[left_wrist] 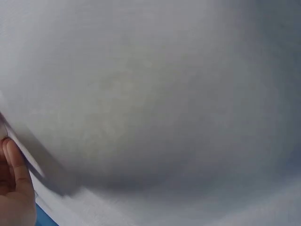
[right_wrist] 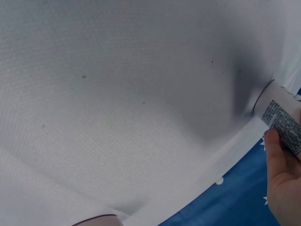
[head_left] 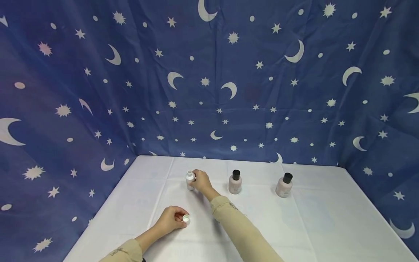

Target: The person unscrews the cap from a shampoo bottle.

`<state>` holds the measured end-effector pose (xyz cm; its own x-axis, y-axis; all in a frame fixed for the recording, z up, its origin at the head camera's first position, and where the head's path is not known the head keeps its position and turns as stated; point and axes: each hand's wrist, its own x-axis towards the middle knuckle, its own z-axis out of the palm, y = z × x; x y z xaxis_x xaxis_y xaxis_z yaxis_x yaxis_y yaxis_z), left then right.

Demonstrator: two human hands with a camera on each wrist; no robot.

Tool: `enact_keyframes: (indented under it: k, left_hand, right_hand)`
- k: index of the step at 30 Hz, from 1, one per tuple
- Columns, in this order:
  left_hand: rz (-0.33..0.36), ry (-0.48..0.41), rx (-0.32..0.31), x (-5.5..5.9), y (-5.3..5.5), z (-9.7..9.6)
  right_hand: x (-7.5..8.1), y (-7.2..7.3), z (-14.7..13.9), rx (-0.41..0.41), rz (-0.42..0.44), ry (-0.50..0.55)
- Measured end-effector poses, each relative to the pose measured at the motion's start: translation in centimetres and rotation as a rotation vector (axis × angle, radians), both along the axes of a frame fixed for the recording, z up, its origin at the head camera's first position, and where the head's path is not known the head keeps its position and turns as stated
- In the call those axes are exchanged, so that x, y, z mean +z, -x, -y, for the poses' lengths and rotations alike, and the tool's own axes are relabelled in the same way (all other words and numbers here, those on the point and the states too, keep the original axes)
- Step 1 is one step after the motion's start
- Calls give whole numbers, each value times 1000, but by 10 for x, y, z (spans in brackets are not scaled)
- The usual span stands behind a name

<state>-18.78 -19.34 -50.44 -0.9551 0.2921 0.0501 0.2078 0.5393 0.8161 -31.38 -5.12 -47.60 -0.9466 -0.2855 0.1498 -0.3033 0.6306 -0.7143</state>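
Observation:
My right hand (head_left: 202,180) grips a small white bottle (head_left: 190,181) from its right side, toward the back left of the table. The bottle is upright and its neck is uncapped. A dark printed label (right_wrist: 282,122) shows on it in the right wrist view, beside my fingers. Nearer the front, my left hand (head_left: 171,219) pinches a white cap (head_left: 186,218) between thumb and fingers, its hollow side facing up. Only part of the left hand (left_wrist: 14,183) enters the left wrist view, at the lower left edge, and the cap is out of sight there.
A pinkish bottle with a black cap (head_left: 235,182) stands right of my right hand. Farther right is a second, similar bottle (head_left: 284,185). A white cloth (head_left: 255,225) covers the table, and a blue curtain (head_left: 209,120) with moons and stars rises behind it.

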Motion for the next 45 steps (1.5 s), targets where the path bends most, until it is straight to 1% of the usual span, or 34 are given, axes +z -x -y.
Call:
enact_keyframes:
  k: [3,10,15,17,19,30,34,39,42,45]
  left_hand:
    - [36,2,3,-1,-2,-2]
    - [72,-4,-6,-5,-3,-3]
    - [95,-12,-14,-8,-2,-2]
    - [99,-11,-25,-8,-1,-2]
    - [101,-10,-33,-8,-1,-2]
    - [76,6,-12,-5,5,-2]
    - [71,12,-14,-5,7,0]
    - [69,10,-15,-1,7,1]
    - [72,2,-20,0,7,1]
    - [76,3,-20,-1,6,0]
  right_hand:
    - [-5,-3,-2,-7,6,-5]
    - [-12,-9,-2,-30,24,3]
    - [-21,-15,-3,-39,84,-61]
    - [-24,-18,-5,-43,114,-72]
    - [-25,-19,-7,-41,120,-74]
    - [-15,-19,-20,19,96,-83]
    - [-12,-20,-23,8,107,-89]
    - [-7,-25,-28,-27,139,-103]
    - [-5,-28,-33,-24,147,-118]
    - [-5,-31,-38,0,146,-128]
